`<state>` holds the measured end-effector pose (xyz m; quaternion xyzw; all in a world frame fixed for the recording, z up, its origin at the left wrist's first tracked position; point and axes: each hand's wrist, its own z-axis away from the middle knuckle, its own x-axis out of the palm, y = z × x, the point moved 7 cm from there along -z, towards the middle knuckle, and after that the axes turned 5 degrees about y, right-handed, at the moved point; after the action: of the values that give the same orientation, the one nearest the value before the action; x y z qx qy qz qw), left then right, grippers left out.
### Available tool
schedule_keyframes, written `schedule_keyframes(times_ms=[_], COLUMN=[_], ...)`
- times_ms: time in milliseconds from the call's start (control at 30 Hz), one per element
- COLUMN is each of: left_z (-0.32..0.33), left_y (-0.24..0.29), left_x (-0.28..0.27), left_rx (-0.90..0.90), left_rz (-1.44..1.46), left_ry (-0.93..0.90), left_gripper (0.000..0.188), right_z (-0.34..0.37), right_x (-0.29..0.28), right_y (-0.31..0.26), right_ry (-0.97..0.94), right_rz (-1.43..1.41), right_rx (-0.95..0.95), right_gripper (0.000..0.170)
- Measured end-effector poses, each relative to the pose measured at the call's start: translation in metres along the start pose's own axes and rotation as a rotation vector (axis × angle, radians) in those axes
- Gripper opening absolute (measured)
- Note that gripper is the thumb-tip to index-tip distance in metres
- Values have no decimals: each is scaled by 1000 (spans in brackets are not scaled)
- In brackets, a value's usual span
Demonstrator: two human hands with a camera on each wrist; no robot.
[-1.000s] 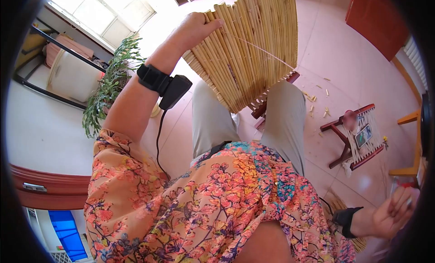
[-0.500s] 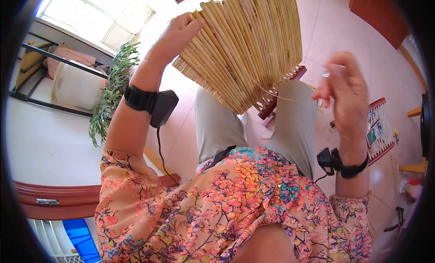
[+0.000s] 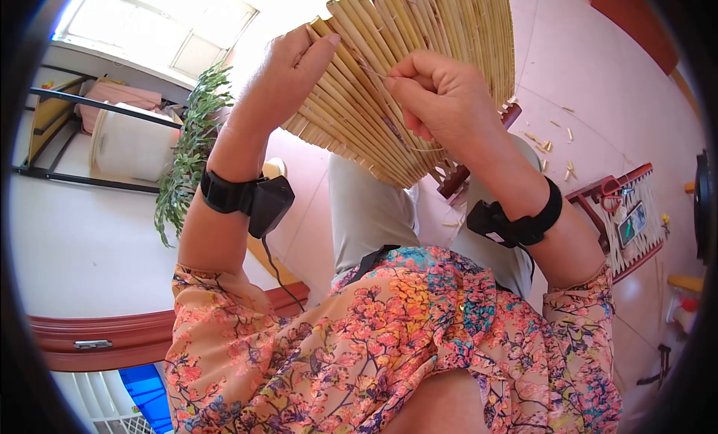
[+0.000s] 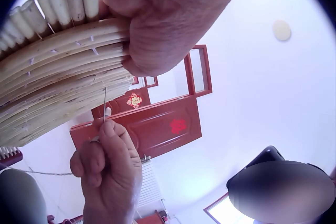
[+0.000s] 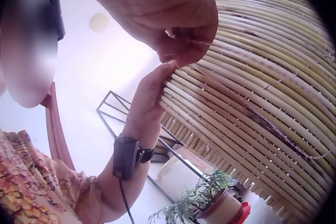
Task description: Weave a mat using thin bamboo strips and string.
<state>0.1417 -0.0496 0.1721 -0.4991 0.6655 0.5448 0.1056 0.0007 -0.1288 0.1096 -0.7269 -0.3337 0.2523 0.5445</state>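
Observation:
My left hand [image 3: 280, 75] grips the upper left edge of a mat [image 3: 359, 109] of pale stalks stitched side by side, held up above the knees. My right hand [image 3: 445, 97] is over the face of the mat, near the left hand, with thumb and forefinger pinched together. In the left wrist view a thin needle [image 4: 105, 98] stands up from its fingertips, close to the stalks' edge. A loose thread [image 3: 426, 148] hangs in a curve across the mat below the right hand.
At the right stands a small cord-seated stool [image 3: 647, 243] bearing a phone [image 3: 633, 223] and red-handled scissors [image 3: 613, 198]. Cut stalk bits [image 3: 550, 146] lie scattered on the tiled floor. A leafy plant [image 3: 191, 142] is beside the left arm. Dark red wood runs beneath the mat.
My right hand has swung up from the far lower right to the mat. The thread, stretched straight across the stalks a second ago, now hangs slack. The left hand keeps its hold.

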Motion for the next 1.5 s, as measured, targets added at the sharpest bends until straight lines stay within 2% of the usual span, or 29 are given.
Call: schedule_keyframes(times_ms=[67,267,667,767,1067,1400,1500], left_z=[4,9,10,11,12,14,15], left_y=[9,16,17,14,15,16,16], left_x=[-3,-6,-4,-4,-4,-3,-2], left_rx=[41,57,60,12,81,46,33], left_rz=[-1,16,34,29,36,11,28], left_ry=[35,45,78,63,76,72,70], left_gripper=[31,31,30,30,30,32,32], right_z=[-2,-4,-6,-5,-5,-4,-5], right_x=[4,7,9,9,10,6,5], right_y=[-6,-10,-3,-4,-2,-6,-4], right_ry=[7,35,15,11,20,33,9], right_rz=[-18,1,-14,-20,-66,-16,-82], right_rx=[-64,-76,-68,-66,-70,-50,-23], right_gripper=[14,14,14,14,12,15,15])
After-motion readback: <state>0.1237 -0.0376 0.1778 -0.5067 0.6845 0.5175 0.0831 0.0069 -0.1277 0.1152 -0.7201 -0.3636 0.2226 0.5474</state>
